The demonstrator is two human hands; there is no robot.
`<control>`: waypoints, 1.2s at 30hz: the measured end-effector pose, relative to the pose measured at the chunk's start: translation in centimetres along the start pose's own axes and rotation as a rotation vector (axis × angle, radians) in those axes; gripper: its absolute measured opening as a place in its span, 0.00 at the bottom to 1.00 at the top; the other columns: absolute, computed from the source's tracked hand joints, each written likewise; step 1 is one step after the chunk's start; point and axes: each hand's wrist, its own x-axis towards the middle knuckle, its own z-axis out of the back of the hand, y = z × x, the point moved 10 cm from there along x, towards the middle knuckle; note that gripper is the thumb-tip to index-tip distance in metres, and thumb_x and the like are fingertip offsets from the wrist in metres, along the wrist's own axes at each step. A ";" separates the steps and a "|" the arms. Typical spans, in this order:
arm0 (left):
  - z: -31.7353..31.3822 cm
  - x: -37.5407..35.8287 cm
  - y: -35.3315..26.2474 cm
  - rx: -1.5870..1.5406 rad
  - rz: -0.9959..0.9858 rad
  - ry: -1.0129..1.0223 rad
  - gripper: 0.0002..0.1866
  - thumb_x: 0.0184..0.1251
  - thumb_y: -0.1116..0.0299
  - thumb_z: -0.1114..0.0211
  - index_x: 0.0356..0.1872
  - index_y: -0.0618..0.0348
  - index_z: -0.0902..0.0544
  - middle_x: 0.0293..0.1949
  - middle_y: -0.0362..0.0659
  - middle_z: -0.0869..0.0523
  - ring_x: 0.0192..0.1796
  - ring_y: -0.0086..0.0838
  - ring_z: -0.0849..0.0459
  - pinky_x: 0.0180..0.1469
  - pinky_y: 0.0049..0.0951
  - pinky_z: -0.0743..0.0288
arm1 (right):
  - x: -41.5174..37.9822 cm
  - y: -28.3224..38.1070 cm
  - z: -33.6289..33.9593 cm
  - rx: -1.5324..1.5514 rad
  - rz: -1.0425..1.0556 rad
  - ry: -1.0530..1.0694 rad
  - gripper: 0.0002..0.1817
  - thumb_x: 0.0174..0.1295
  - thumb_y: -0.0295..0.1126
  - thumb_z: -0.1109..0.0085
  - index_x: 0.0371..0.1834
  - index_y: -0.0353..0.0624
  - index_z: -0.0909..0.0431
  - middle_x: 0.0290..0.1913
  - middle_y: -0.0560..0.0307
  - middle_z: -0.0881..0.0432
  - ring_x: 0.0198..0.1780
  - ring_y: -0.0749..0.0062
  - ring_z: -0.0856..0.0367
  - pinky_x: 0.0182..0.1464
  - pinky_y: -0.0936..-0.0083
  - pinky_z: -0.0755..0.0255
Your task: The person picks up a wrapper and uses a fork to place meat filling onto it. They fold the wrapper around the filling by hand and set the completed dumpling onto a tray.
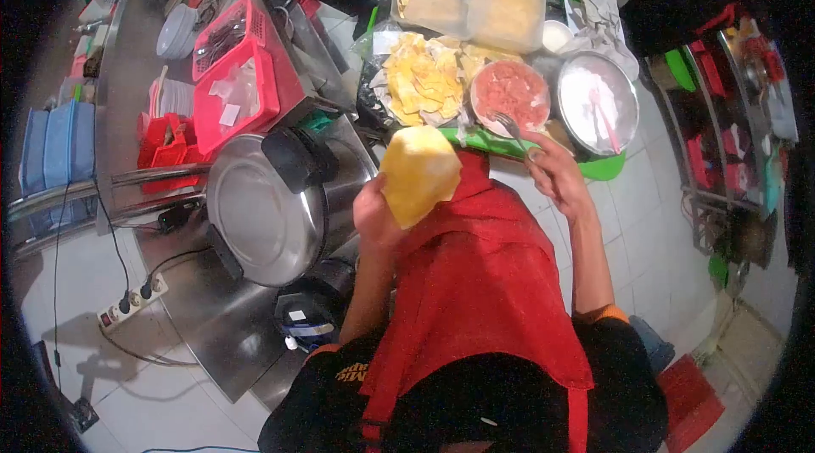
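Note:
My left hand (pixel 372 213) is closed on the edge of a yellow dough wrapper (pixel 422 174), which has a pale, floury patch. In my right hand (pixel 560 177) is a metal fork (pixel 514 130), its tines over the near edge of a bowl of pink minced meat (pixel 509 95). Left of that meat lies a heap of folded yellow wrappers (pixel 422 79). On the right stands a round metal bowl (pixel 634 101) of white powder, with a pink-handled utensil (pixel 608 126) in it.
Two clear plastic containers (pixel 507 11) with yellow contents stand behind the wrappers. A large round steel pot or cooker (pixel 265 208) sits to my left. Beyond are pink baskets (pixel 238 101). A power strip (pixel 132 304) with cables lies at lower left. Shelves (pixel 713 105) line the right.

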 end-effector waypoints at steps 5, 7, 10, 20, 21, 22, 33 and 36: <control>-0.9 0.2 1.2 0.133 0.053 -0.018 0.29 0.72 0.59 0.55 0.68 0.69 0.38 0.65 0.59 0.29 0.65 0.55 0.28 0.67 0.57 0.36 | -2.5 3.4 -4.8 -0.008 0.314 0.108 0.18 0.67 0.27 0.49 0.60 0.38 0.29 0.29 0.69 0.31 0.22 0.90 0.39 0.19 0.90 0.47; -1.3 0.3 1.2 0.205 0.023 -0.022 0.29 0.72 0.59 0.55 0.68 0.69 0.38 0.65 0.59 0.29 0.65 0.56 0.28 0.66 0.58 0.36 | -3.4 4.8 -6.1 -0.174 0.403 0.146 0.17 0.68 0.27 0.48 0.59 0.38 0.28 0.28 0.68 0.31 0.25 0.88 0.36 0.23 0.89 0.42; -2.5 0.3 2.1 0.062 0.085 0.026 0.31 0.70 0.58 0.53 0.68 0.70 0.37 0.65 0.59 0.29 0.65 0.55 0.28 0.66 0.59 0.36 | -3.3 5.3 -7.3 -0.336 0.505 0.155 0.15 0.67 0.25 0.48 0.56 0.39 0.25 0.30 0.68 0.29 0.27 0.88 0.33 0.26 0.86 0.37; -0.8 0.0 1.4 0.187 0.043 -0.058 0.31 0.70 0.59 0.53 0.68 0.70 0.38 0.65 0.59 0.28 0.64 0.54 0.26 0.65 0.57 0.34 | -7.8 9.4 -10.5 -1.233 1.032 -0.250 0.18 0.56 0.20 0.43 0.51 0.43 0.20 0.40 0.51 0.21 0.33 0.55 0.22 0.37 0.67 0.27; -0.7 0.1 1.3 0.244 0.031 -0.089 0.31 0.70 0.59 0.52 0.69 0.69 0.38 0.65 0.59 0.29 0.65 0.54 0.27 0.65 0.57 0.33 | -8.2 9.7 -11.3 -1.329 1.057 -0.275 0.20 0.55 0.20 0.43 0.52 0.44 0.21 0.41 0.51 0.21 0.36 0.55 0.22 0.38 0.64 0.27; -0.9 0.1 1.4 0.243 0.032 -0.089 0.31 0.70 0.59 0.52 0.69 0.69 0.38 0.65 0.59 0.29 0.65 0.54 0.27 0.65 0.57 0.33 | -8.6 9.8 -12.0 -1.426 1.082 -0.300 0.22 0.53 0.19 0.43 0.53 0.46 0.21 0.43 0.51 0.22 0.39 0.55 0.22 0.39 0.61 0.27; -1.6 0.6 3.0 0.210 0.117 -0.047 0.31 0.70 0.60 0.51 0.69 0.68 0.39 0.66 0.58 0.29 0.65 0.51 0.27 0.66 0.53 0.33 | -6.7 7.3 -13.1 -1.369 0.611 -0.021 0.26 0.59 0.24 0.52 0.63 0.49 0.30 0.40 0.45 0.21 0.36 0.46 0.20 0.38 0.54 0.25; -1.3 0.7 2.9 0.173 0.115 -0.083 0.30 0.70 0.60 0.51 0.69 0.68 0.38 0.65 0.58 0.29 0.65 0.51 0.27 0.66 0.53 0.33 | -7.3 8.2 -12.4 -1.457 0.469 0.036 0.25 0.58 0.24 0.50 0.62 0.48 0.30 0.35 0.42 0.20 0.34 0.45 0.19 0.38 0.53 0.26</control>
